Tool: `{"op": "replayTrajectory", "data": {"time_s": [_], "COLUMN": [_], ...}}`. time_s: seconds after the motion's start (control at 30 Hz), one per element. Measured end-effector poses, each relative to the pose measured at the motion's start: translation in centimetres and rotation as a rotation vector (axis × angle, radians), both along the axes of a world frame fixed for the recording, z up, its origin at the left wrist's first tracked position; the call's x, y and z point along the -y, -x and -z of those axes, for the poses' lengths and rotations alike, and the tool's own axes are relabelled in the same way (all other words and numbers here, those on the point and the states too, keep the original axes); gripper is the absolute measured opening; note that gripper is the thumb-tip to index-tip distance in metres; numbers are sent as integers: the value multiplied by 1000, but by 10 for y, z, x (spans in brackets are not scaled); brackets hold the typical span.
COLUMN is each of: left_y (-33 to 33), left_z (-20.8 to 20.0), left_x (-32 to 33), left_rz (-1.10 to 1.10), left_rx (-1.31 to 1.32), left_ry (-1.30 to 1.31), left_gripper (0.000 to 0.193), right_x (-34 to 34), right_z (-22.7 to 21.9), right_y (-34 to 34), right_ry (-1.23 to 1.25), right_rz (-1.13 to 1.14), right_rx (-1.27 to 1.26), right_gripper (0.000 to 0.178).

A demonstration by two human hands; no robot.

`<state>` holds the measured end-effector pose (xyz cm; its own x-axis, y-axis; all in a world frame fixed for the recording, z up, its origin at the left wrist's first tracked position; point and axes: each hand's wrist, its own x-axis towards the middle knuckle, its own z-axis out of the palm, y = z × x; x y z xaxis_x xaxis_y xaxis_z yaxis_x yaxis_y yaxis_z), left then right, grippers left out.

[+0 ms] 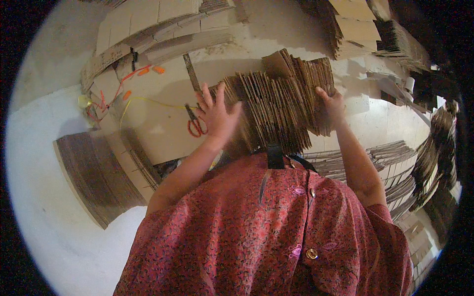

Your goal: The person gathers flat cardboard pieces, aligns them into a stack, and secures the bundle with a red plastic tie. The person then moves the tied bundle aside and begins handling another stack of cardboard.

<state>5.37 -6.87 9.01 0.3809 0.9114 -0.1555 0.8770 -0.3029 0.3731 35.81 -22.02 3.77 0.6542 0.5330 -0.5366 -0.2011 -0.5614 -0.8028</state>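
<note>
A thick bundle of brown cardboard pieces (276, 108) stands on edge in front of my body, its many layers packed side by side. At the bundle's left end, my left hand (217, 116) is raised with its fingers spread, slightly blurred and holding nothing. My right hand (334, 106) grips the bundle's right end, thumb on its near face; the other fingers are mostly hidden. Just left of my left hand lies a pair of scissors (197, 127) with red handles and dark blades, on a flat cardboard sheet (158, 123).
Orange-red cord (121, 89) and yellow string (153, 102) trail over the sheet, near small orange pieces (158, 70). Flat cardboard stacks stand at the left (98, 172), far left (148, 24) and far right (355, 29). More layered cardboard (395, 163) lies beyond my right forearm.
</note>
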Motion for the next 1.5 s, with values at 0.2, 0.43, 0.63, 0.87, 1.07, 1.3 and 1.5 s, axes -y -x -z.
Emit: {"op": "replayTrajectory", "data": {"time_s": [0.2, 0.43, 0.63, 0.87, 1.07, 1.3, 1.5], "left_y": [8, 7, 9, -10, -17, -20, -28], "left_z": [4, 1, 8, 14, 14, 21, 11], "left_x": [-2, -5, -4, -4, -9, -8, -6], "left_rz": [98, 247, 224, 202, 111, 59, 10], "left_rx": [-25, -144, -80, 49, 120, 192, 92], "left_ry": [14, 13, -9, -123, -93, -88, -57], "left_gripper": [65, 50, 46, 41, 41, 41, 41], "right_x": [-2, -4, -6, -3, -4, 2, -4], "right_z": [-1, -13, -14, -2, -9, 1, -19], "right_y": [1, 6, 6, 3, 4, -1, 6], "right_ry": [8, -94, -2, -73, -51, -23, -27], "right_rz": [16, -9, 9, 12, 13, 23, 16], "right_rx": [-41, -62, -7, -14, -10, -12, -39], "right_gripper": [47, 44, 44, 43, 42, 44, 42]}}
